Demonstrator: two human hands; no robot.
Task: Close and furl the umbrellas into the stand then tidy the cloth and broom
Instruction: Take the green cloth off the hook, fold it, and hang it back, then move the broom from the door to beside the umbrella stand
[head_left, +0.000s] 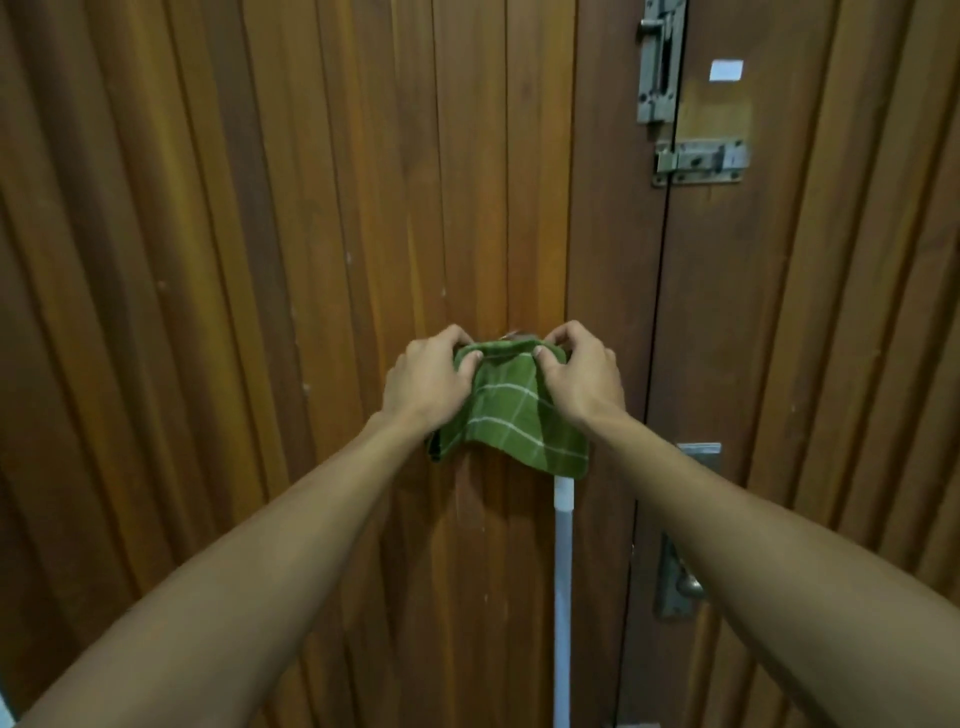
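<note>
A green cloth (511, 415) with thin white check lines hangs folded against a wooden door, its top edge at something small on the door that the cloth hides. My left hand (428, 376) pinches the cloth's upper left corner. At the upper right corner, my right hand (582, 376) pinches it between thumb and fingers. A white broom handle (562, 597) stands upright against the door directly below the cloth's lower right edge; its head is out of view. No umbrella or stand shows.
The brown slatted wooden door (260, 312) fills the view. A second door leaf on the right carries two metal bolts (698, 161) up high and a metal lever handle (680, 577) low, just right of the broom handle.
</note>
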